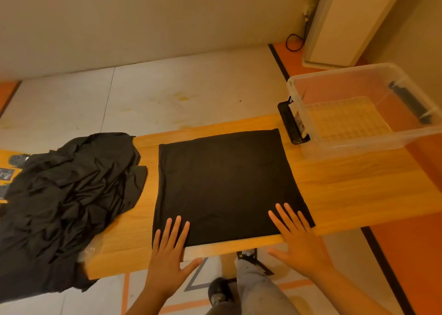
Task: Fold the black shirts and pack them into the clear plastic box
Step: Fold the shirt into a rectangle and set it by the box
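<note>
Square-folded black shirt (224, 185) is lying smooth on the orange wooden table (346, 190), near edge almost at the table's. Bare wood at 3 o'clock; clear plastic box (354, 147) at 2; crumpled black pile (67, 195) at 9. Left hand (167, 255) and right hand (299, 238) are pressing its near corners, fingers (177, 228) spread straight.

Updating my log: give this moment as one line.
left hand: flat on folded shirt | right hand: same | clear box: empty | pile: unfolded

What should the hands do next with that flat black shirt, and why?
Probably pinch the near corners and fold the shirt away in half: the left hand and right hand lie flat there, and the square may be too wide for the empty clear box.
</note>
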